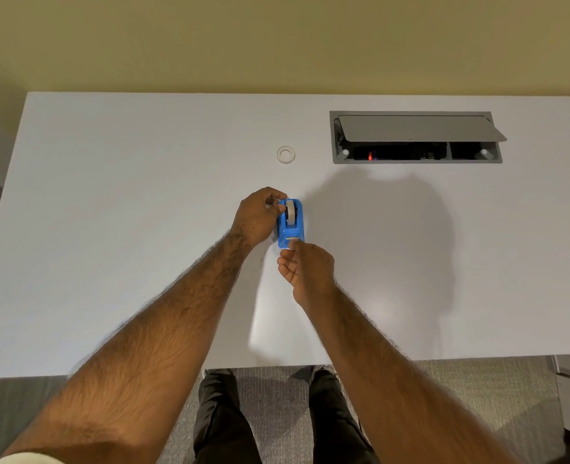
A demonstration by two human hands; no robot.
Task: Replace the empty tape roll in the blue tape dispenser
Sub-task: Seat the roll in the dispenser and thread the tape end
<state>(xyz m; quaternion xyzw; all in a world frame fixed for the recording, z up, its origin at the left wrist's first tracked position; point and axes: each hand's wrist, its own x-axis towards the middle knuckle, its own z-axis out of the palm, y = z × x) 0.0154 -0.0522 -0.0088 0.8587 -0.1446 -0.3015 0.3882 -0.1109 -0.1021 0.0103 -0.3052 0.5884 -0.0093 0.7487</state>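
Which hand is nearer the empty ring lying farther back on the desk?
Left. The left hand grips the blue dispenser just below the ring; the right hand sits farther back, at the cutter end.

Cable box (415, 155) interior — too dark.

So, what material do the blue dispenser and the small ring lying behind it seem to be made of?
The blue dispenser looks like moulded plastic, judging by its even, saturated colour, rounded edges and slight sheen. The small ring is pale and looks partly see-through, which suggests a plastic core, though cardboard cannot be excluded at this size. The tape roll in the dispenser appears matte and off-white.
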